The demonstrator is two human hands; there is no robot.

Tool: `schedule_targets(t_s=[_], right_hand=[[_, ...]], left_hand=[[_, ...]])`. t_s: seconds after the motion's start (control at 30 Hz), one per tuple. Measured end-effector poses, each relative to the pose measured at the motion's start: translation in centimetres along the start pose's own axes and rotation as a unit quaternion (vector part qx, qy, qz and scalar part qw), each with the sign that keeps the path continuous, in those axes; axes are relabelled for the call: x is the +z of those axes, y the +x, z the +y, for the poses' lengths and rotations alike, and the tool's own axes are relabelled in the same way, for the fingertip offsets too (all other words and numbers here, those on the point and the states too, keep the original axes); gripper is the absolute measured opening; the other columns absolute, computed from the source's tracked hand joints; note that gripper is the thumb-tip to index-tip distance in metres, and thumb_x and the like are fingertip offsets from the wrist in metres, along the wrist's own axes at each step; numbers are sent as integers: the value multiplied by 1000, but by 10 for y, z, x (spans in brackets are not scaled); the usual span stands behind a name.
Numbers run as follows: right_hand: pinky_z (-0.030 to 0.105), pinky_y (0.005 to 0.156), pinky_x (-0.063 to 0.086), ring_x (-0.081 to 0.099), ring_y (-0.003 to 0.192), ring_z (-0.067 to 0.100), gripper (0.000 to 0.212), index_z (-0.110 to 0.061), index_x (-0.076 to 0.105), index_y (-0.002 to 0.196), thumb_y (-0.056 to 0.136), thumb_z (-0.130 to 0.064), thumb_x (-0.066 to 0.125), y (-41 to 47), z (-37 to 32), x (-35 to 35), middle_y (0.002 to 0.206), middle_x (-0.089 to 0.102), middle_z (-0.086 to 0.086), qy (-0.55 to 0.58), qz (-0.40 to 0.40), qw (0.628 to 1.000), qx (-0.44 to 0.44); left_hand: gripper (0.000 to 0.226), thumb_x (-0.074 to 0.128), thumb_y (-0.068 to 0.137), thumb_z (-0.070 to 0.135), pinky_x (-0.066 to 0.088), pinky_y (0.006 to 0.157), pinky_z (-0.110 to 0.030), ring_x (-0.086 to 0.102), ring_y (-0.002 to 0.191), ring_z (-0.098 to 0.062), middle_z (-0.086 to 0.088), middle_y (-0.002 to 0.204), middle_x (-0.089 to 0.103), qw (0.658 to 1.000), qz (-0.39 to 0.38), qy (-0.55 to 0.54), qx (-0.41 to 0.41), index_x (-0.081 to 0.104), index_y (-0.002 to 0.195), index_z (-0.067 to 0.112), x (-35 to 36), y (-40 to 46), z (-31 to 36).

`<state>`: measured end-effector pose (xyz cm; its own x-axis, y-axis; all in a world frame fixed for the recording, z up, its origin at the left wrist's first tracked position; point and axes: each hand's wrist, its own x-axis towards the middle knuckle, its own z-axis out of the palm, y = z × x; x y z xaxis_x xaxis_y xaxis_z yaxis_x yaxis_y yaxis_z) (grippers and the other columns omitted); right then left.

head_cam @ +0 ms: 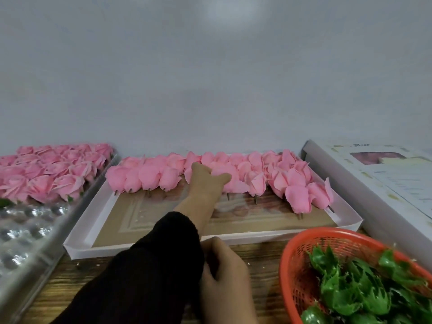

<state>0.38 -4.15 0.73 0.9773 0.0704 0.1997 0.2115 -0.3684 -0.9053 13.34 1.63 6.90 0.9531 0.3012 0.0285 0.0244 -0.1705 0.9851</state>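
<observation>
The pink rose heads (163,176) are soft blooms of folded petals on short brown pegs, lined along the far side of the white tray (88,220), at twelve o'clock. The left hand (205,183) is among them, forefinger and thumb spread round one bloom; blur hides whether they grasp it. At six o'clock the right hand (224,279) curls against the black sleeve (152,265), which hides its fingertips.

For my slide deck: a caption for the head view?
Left hand touches pink roses in white tray; right hand grips black sleeve.
</observation>
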Motion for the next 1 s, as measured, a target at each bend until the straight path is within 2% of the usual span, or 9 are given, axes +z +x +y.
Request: schedule_targets(t_s=[0.07, 0.17, 0.27, 0.4, 0.53, 0.63, 0.83, 0.93, 1.0], right_hand=[[33, 70, 51, 61, 66, 14, 22, -24, 63, 79, 82, -4, 55, -1, -8, 2, 71, 64, -3, 89, 38, 995, 8], [42, 66, 52, 60, 63, 23, 24, -25, 60, 77, 83, -2, 56, -6, -20, -1, 67, 62, 2, 146, 86, 986, -3], [34, 63, 51, 60, 57, 16, 24, -23, 61, 78, 86, -1, 54, -8, -28, -4, 66, 64, 4, 160, 39, 986, -15], [18, 60, 47, 60, 56, 9, 29, -22, 65, 79, 87, 2, 52, -20, -42, 0, 73, 68, 2, 128, -65, 986, -81], [18, 64, 48, 61, 65, 13, 35, -20, 66, 90, 85, 10, 49, -26, -48, 3, 74, 67, -1, 142, -114, 979, -95], [17, 64, 48, 60, 63, 8, 41, -19, 66, 93, 83, 15, 44, -27, -51, 2, 70, 65, 1, 151, -139, 974, -101], [19, 66, 45, 57, 68, 6, 23, -22, 69, 84, 80, -20, 47, -27, -53, 2, 71, 66, -3, 154, -133, 971, -124], [20, 68, 45, 59, 73, 8, 21, -20, 70, 89, 88, -37, 57, -27, -53, 2, 77, 67, -1, 133, -122, 975, -130], [20, 72, 48, 63, 80, 11, 17, -20, 70, 93, 82, -32, 64, -27, -54, 3, 83, 69, 0, 143, -115, 976, -120]], left_hand=[[33, 71, 76, 6, 43, 69, -32, 47, 84, -20, -7, 89, 47, 997, 17, -77, 17, 39, 84, 14, -25, -17, 9], [45, 80, 60, 11, 47, 70, -38, 53, 77, -20, -8, 86, 54, 988, 11, -150, 31, 44, 86, 13, -67, -56, 19], [52, 79, 45, 26, 46, 61, -30, 58, 76, -22, -10, 89, 60, 983, 18, -180, 10, 50, 87, 14, -106, -98, 11], [44, 78, 50, 15, 51, 49, -30, 61, 59, -21, -20, 82, 58, 968, 52, -245, -4, 49, 84, 11, -136, -137, -6], [40, 75, 55, 15, 48, 62, -38, 58, 66, -26, -18, 76, 59, 976, 73, -201, 41, 49, 85, 14, -144, -159, -25], [39, 75, 62, 9, 48, 60, -27, 54, 64, -16, -11, 70, 58, 980, 66, -162, 99, 48, 90, 11, -143, -165, -32], [40, 81, 68, 22, 44, 60, -15, 57, 65, -5, -7, 79, 63, 978, 29, -23, 206, 51, 92, 11, -139, -167, -30], [35, 76, 70, 2, 44, 61, -8, 59, 67, 2, -1, 81, 63, 975, 25, 0, 221, 51, 93, 11, -138, -166, -34], [37, 74, 71, -4, 43, 62, -6, 58, 68, 6, -1, 84, 63, 975, 11, -1, 221, 51, 93, 15, -139, -166, -35]])
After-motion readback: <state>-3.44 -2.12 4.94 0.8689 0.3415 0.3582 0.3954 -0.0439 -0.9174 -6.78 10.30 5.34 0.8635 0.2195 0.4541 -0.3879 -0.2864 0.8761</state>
